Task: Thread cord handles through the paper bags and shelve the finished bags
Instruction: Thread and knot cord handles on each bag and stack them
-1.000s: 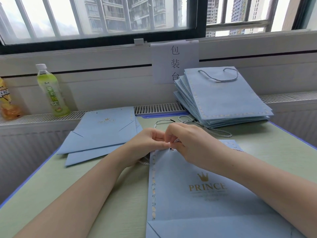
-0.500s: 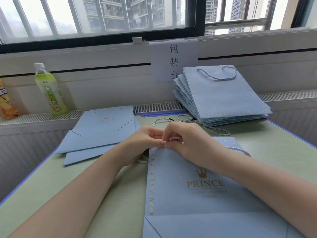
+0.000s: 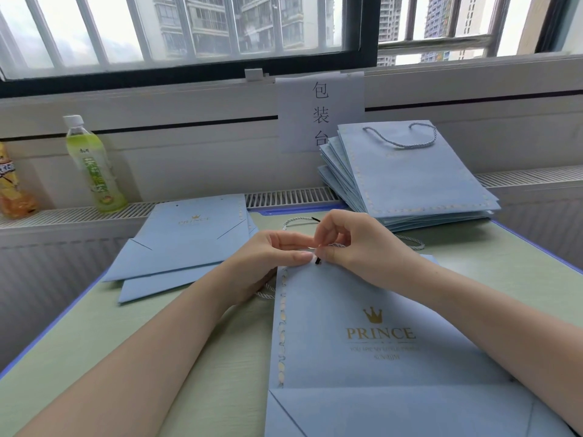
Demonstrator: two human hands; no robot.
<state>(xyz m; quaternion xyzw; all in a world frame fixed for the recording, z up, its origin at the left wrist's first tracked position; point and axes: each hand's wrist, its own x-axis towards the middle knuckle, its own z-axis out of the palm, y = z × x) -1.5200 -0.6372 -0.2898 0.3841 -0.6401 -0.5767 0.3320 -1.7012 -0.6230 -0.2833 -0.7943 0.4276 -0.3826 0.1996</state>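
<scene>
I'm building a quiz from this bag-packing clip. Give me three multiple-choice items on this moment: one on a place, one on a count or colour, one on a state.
1. Where is the stack of bags with handles?
A. far right, by the window ledge
B. near left corner
C. on the floor

2. How many drink bottles stand on the ledge at left?
A. none
B. two
C. five

3. What is the right hand doing?
A. lying flat on the table
B. pinching the cord tip at the bag's top edge
C. lifting a bottle

Answers:
1 A, the stack leans at the far right below the paper sign.
2 B, a green bottle and an orange bottle at the frame's edge.
3 B, its fingers pinch the black-tipped cord over the PRINCE bag, while the left hand holds the bag's top edge.
</scene>
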